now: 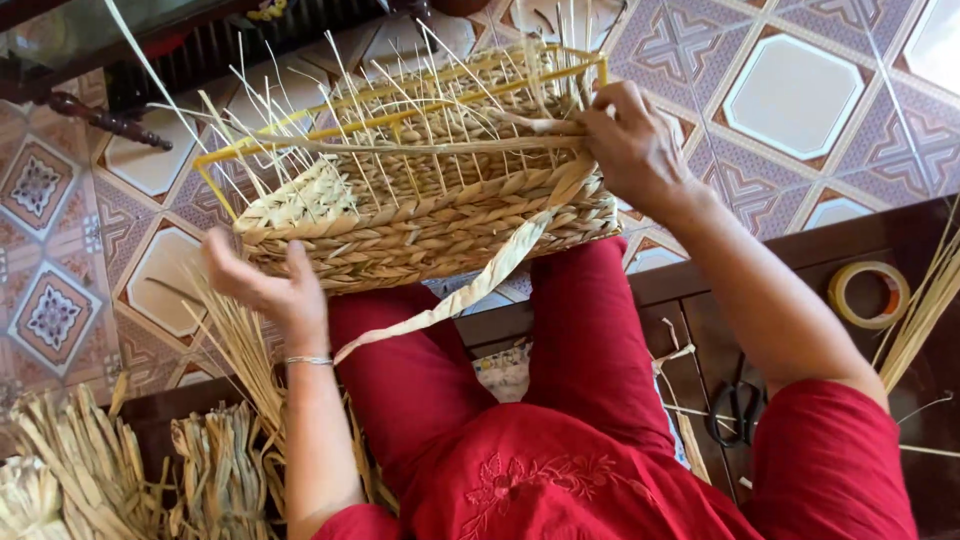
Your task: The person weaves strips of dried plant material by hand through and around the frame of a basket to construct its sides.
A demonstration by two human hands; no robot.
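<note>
On the person's lap, the left hand (268, 285) steadied the half-woven basket (420, 195) with loose fingers while the right hand (630, 140) pinched a straw strand (470, 146).

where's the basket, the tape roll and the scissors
basket (430, 215), head view, on its woven side wall
tape roll (868, 294), head view, on the ring's rim
scissors (737, 412), head view, on the dark handles

Left hand (268, 285): raised, palm open, fingers (222, 252) spread and slightly curled, forearm bare with a thin bracelet at the wrist. Right hand (630, 140): arm extended forward, fingers (600, 112) curled closed in a pinching grip.
</note>
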